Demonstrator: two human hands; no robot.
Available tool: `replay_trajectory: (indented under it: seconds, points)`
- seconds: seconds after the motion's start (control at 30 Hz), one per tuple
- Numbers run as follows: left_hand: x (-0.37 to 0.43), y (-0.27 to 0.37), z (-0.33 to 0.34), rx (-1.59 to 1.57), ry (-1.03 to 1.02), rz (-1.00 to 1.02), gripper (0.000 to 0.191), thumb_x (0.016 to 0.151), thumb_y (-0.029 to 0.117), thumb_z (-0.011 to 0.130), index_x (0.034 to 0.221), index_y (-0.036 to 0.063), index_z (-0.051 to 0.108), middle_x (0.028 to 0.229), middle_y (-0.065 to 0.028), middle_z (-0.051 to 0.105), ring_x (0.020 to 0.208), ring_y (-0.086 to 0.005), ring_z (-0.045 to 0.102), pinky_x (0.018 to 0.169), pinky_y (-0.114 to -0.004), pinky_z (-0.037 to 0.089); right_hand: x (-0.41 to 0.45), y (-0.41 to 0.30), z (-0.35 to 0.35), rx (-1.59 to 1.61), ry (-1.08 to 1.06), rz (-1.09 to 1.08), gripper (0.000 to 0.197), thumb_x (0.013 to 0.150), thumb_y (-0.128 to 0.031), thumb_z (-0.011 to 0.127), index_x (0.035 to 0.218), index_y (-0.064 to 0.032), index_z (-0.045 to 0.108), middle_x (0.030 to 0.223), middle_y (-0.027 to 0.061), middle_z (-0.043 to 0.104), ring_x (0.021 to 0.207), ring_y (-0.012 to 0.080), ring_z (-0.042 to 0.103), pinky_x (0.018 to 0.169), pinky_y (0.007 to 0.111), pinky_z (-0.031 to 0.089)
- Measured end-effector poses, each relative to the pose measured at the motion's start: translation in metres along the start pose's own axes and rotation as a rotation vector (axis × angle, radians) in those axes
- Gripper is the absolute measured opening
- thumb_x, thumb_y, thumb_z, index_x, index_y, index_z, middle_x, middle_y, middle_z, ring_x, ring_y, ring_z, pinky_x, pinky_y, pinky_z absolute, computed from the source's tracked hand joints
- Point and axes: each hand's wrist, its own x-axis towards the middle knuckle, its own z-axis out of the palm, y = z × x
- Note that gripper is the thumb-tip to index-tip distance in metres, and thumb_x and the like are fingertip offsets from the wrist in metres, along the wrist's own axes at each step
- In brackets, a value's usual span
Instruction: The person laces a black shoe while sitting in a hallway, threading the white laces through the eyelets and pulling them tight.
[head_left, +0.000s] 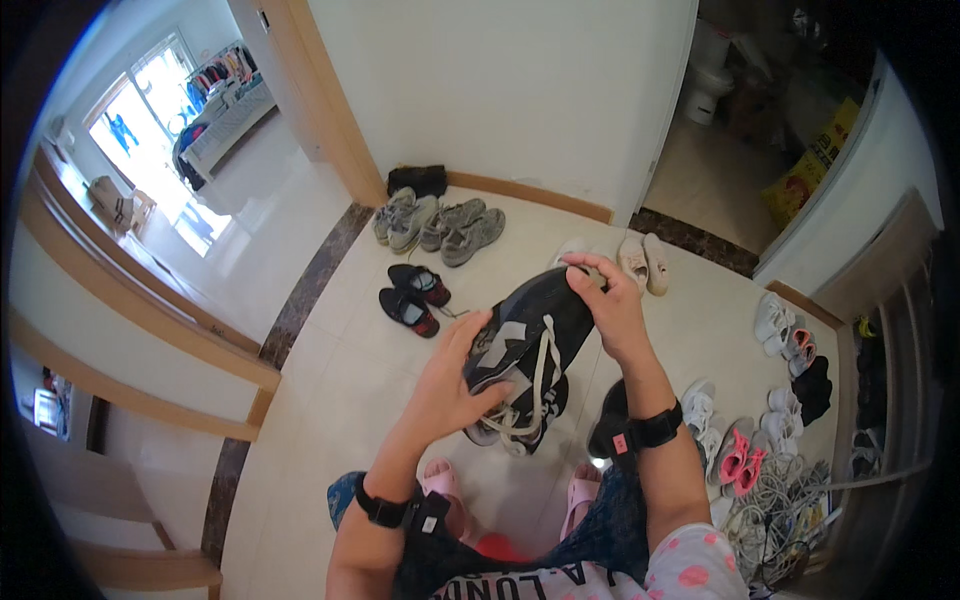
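A black shoe with long white laces is held up between both hands, above the tiled floor. My left hand grips its left side, thumb over the upper near the laces. At the far end of the shoe, my right hand pinches the edge with thumb and fingers. Below it, another black and white shoe partly shows; the held shoe hides much of it. A dark shoe lies behind my right forearm. My feet, in pink slippers, are beneath.
Black and red shoes and grey sneakers sit ahead to the left. Beige shoes stand near the bathroom doorway. On the right are white sneakers, pink-laced shoes, tangled cables and a shoe rack.
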Motion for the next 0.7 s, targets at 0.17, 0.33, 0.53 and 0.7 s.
replay_trajectory:
  seconds: [0.17,0.33,0.53,0.7]
  points:
    - [0.0,-0.015,0.021,-0.467,-0.167,-0.317,0.058,0.097,0.018,0.059,0.149,0.0054,0.036,0.145,-0.0091,0.045,0.134,-0.0198,0.041,0.11,-0.032,0.033,-0.003,-0.003,0.007,0.1,-0.052,0.084,0.032,0.092,-0.022,0.068,0.116,-0.0002,0.064,0.105,0.0046,0.064,0.094,0.0099,0.058,0.084,0.025,0.047]
    - [-0.001,-0.023,0.033,-0.778,0.18,-0.625,0.056,0.101,0.029,0.055,0.148,0.0045,0.038,0.139,-0.0115,0.052,0.127,-0.0177,0.046,0.107,-0.028,0.033,-0.022,-0.018,0.024,-0.473,0.084,-0.45,0.03,0.083,-0.019,0.074,0.108,-0.0042,0.068,0.114,0.011,0.061,0.102,0.024,0.061,0.089,0.035,0.048]
    - [0.004,-0.038,0.034,-0.563,0.397,-0.46,0.059,0.099,0.019,0.056,0.15,0.0037,0.031,0.144,-0.0141,0.046,0.128,-0.0221,0.047,0.107,-0.03,0.034,-0.047,-0.034,0.04,-0.393,-0.41,-0.554,0.015,0.072,-0.002,0.071,0.086,-0.0088,0.07,0.091,0.0048,0.061,0.084,0.0252,0.061,0.07,0.033,0.052]
    - [0.004,-0.028,0.03,-0.486,0.465,-0.321,0.061,0.096,0.008,0.057,0.15,0.002,0.03,0.14,-0.0164,0.048,0.127,-0.0223,0.048,0.107,-0.031,0.036,-0.053,-0.032,0.053,-0.513,-0.253,-0.532,0.019,0.075,-0.005,0.072,0.093,-0.0076,0.068,0.088,0.0068,0.062,0.084,0.0255,0.062,0.069,0.034,0.051]
